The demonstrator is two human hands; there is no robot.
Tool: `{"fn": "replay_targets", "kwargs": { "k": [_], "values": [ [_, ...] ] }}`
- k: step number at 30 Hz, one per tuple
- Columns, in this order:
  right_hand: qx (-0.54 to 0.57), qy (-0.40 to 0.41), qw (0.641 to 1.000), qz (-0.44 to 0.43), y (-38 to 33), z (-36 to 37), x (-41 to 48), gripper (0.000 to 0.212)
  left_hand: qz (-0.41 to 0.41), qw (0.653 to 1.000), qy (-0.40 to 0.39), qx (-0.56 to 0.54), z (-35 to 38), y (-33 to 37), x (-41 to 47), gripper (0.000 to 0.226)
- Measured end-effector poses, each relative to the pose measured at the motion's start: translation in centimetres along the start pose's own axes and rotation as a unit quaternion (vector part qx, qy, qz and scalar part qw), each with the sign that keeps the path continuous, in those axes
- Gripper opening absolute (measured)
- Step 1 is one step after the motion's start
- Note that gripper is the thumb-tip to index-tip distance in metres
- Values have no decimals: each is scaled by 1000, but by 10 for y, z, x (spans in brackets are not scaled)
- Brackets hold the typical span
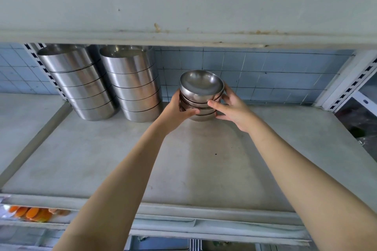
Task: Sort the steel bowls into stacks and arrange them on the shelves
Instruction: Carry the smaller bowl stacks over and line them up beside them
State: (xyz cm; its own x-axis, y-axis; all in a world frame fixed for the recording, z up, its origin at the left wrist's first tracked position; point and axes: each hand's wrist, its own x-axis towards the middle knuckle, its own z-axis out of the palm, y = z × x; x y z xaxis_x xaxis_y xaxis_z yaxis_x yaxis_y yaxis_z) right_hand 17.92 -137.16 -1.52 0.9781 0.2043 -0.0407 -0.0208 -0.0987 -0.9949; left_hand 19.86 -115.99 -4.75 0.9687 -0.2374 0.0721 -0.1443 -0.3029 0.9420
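Both hands are setting a stack of round steel bowls (201, 98) at the back of the shelf (183, 161), just right of two tall stacks of straight-sided bowls (106, 81) — the left hand (179, 108) and right hand (230, 106) are each grasping its sides. The placing step looks nearly done — next comes seating the stack flat and letting go without tipping it

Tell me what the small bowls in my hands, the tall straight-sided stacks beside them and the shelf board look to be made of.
Small bowls: polished steel by the look, with mirror-like reflections and a darker sheen. Tall stacks: probably brushed stainless steel, with soft vertical highlights. Shelf board: likely painted metal, matte grey-white and scuffed, though I cannot be sure. Both hands, left hand and right hand, grip the bowls.
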Motion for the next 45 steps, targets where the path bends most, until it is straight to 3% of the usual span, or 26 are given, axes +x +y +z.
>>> {"fn": "replay_targets", "kwargs": {
  "k": [8,9,12,14,18,21,26,35,45],
  "values": [
    [-58,6,998,-9,-4,1,-4,58,-20,999,12,31,3,1,-6,89],
    [-70,7,998,-7,-4,0,-6,64,-24,999,14,46,3,2,-8,87],
    [-130,71,989,11,-6,0,-16,126,-40,994,22,97,1,11,-23,91],
    [-174,113,978,-14,-16,6,-36,114,-41,985,36,167,-6,20,-49,91],
    [-254,179,938,-156,-32,46,-88,68,20,968,81,236,-53,35,-133,58],
    [-316,158,900,-257,-47,108,-102,54,18,942,136,305,-115,40,-200,52],
    [-344,103,871,-336,-67,263,-99,55,-25,899,233,369,-242,31,-317,49],
    [-275,2,880,-387,-89,534,-83,59,-123,845,366,372,-433,-1,-492,57],
    [-202,-89,899,-377,-117,757,-7,63,-129,831,408,356,-625,-78,-501,60]
  ]
}}
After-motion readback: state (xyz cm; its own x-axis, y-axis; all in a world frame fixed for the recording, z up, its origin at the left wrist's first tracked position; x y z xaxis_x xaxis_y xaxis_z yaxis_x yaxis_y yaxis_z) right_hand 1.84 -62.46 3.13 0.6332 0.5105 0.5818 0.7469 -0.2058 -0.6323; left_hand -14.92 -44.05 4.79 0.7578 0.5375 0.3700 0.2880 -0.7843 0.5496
